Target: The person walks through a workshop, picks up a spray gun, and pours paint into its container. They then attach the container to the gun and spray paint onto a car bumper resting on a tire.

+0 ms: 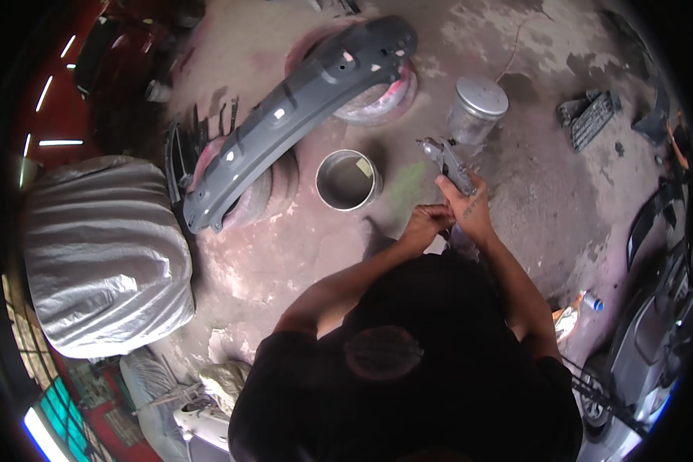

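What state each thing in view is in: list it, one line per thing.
Spray gun: gripped in the right hand.
Left hand: curled, close to the right hand; grip unclear.
Lidded metal container: closed.
Round metal can: open, upright.
Gray bumper: laid across round supports.
Silver cover: draped, creased.

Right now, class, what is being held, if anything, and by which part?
The right hand holds a grey metal spray gun by the end nearest the person; whether the left hand grips it too cannot be told.
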### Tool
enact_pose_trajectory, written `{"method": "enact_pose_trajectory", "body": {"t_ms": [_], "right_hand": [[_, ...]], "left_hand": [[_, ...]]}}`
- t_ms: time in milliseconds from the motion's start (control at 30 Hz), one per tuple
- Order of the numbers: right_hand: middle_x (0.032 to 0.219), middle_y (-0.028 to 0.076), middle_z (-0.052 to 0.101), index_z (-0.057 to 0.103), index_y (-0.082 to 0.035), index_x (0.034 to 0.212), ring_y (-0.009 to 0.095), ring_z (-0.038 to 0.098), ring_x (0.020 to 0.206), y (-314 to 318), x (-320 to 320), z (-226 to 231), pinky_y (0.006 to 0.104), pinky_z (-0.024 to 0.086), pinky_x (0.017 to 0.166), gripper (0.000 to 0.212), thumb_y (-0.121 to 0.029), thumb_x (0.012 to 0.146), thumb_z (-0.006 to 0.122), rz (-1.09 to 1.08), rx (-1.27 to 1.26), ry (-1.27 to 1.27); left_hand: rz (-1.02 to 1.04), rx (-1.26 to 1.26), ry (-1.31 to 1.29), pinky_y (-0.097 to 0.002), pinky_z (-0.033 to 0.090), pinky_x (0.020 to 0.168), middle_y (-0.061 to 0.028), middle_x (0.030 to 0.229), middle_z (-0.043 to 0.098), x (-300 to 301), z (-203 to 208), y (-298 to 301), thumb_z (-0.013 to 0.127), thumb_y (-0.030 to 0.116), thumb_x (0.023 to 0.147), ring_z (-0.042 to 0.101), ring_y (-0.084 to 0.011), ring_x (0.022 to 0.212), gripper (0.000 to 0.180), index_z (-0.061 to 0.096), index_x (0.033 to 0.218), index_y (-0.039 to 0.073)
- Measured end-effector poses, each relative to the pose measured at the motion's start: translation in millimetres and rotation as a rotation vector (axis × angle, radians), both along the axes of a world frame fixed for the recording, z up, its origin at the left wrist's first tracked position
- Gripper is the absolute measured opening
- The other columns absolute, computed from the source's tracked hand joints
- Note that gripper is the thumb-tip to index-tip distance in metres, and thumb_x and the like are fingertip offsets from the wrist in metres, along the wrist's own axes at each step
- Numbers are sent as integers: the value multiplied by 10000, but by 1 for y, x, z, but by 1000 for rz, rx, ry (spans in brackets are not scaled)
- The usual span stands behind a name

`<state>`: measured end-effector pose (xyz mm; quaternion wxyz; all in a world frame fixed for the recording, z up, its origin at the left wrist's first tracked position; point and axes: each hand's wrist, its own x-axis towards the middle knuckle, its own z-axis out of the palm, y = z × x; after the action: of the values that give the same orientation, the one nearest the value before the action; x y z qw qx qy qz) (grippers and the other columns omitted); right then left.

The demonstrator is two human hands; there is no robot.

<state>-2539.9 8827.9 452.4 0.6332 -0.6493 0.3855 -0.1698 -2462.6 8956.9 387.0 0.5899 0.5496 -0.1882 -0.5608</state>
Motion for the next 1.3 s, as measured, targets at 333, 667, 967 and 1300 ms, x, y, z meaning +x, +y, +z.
{"method": "enact_pose_trajectory", "body": {"t_ms": [333,667,967,1300], "right_hand": [[781,55,628,686,25,1141,130,564,735,87,114,-94,315,487,689,264,-166,965,734,-62,-296,-68],[934,187,749,689,26,1254,191,699,805,137,163,-148,348,547,772,410,-154,902,799,-42,-47,205],[843,97,707,689,35,1165,154,644,715,110,186,-219,319,526,675,312,-174,939,739,-177,-75,0],[780,137,681,699,73,1136,190,637,692,73,171,-298,361,529,695,364,-218,924,746,-40,100,-134]], "left_hand": [[-264,-43,-94,-329,546,734,-84,877,697,188,41,91,494,160,1092,659,-131,809,296,702,991,-24],[-86,-766,555,-383,526,593,-179,790,630,252,120,85,480,427,1102,641,-293,661,557,624,873,-60],[-5,176,185,-323,553,848,-61,1078,708,206,-194,122,623,188,1066,674,-143,969,283,643,1271,-7],[-555,460,-677,-446,550,929,-147,1194,663,166,-346,283,727,206,963,655,-284,1096,401,635,1317,42]]}}
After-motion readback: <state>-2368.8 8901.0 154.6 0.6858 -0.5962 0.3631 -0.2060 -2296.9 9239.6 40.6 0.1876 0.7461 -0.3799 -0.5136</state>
